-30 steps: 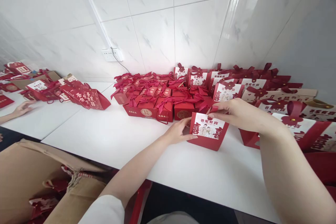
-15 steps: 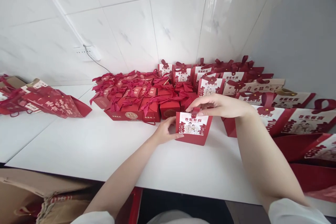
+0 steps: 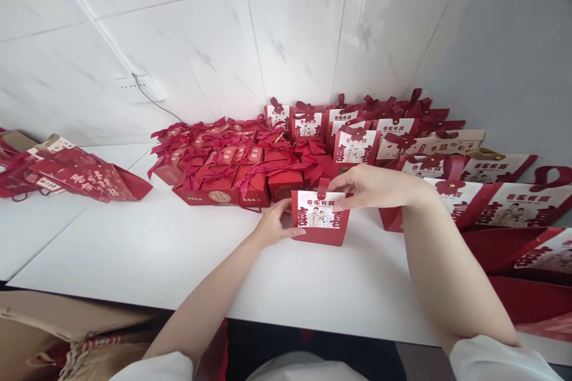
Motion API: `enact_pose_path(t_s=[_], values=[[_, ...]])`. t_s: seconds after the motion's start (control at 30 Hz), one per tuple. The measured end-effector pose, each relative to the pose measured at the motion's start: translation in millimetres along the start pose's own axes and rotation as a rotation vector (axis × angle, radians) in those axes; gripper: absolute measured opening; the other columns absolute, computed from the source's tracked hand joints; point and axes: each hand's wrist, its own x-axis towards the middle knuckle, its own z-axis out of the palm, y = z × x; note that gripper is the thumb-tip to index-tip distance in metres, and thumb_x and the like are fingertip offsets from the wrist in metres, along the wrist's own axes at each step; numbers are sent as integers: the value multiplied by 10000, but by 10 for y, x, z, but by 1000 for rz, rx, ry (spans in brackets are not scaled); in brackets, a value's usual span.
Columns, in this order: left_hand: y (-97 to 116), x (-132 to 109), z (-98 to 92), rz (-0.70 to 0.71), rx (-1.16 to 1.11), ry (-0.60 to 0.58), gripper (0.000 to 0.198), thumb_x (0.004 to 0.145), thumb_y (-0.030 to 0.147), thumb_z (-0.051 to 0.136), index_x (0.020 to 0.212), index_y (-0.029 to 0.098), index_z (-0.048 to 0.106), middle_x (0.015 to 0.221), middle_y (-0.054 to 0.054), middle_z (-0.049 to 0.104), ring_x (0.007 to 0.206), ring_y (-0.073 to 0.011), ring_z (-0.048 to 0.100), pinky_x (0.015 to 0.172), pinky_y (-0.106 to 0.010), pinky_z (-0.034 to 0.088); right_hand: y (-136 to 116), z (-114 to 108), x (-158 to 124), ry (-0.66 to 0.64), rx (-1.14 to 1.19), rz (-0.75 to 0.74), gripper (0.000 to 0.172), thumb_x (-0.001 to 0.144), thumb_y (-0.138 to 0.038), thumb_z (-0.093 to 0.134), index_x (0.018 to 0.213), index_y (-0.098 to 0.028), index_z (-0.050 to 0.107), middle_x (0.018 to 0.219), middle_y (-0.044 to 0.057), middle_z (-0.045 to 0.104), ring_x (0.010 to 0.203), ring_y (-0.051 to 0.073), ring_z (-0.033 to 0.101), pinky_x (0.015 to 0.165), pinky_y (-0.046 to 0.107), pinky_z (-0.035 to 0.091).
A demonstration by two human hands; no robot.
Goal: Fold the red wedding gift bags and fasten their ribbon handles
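A small red gift bag [image 3: 318,237] stands upright on the white table [image 3: 187,262], its white label printed with red characters and a couple. My left hand [image 3: 273,225] grips its left edge, thumb across the front and fingers behind. At its upper right corner, my right hand [image 3: 364,187] has thumb and fingers closed around the edge, beside the strap handle [image 3: 322,187]. Just behind the bag sit red gift boxes [image 3: 205,196] tied with ribbon bows, packed close together.
Several similar gift bags [image 3: 451,196] stand in rows on the right. More bags lie tilted on the left, one a patterned red bag [image 3: 96,181]. Below the table's front edge is an open cardboard box [image 3: 53,315]. A wall socket [image 3: 142,88] has a cable plugged in.
My right hand has shifted from the strap at the bag's top to its upper right corner. My left hand keeps its hold, and the view has moved slightly.
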Motion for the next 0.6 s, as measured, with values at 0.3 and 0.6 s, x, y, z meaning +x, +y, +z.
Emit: enact_pose_path(t_s=[0.3,0.6], values=[[-14,-32,-37,-12,-97,14,677,721,544,717,1241,136,569,1253,-138,657,1100,-289,639,952,-391,505,54,105,182,218,136,85,285,875,-452,583,884,-206,726,844,22,732,773,174,648,697,297,486],[25,-28,-115,-58,-126,13,628,736,531,696,1227,156,582,1240,-119,672,1107,-295,638,960,-402,504,134,211,282,336,-2,-31,232,905,-404,565,816,-213,660,769,20,693,660,150,580,638,286,435]])
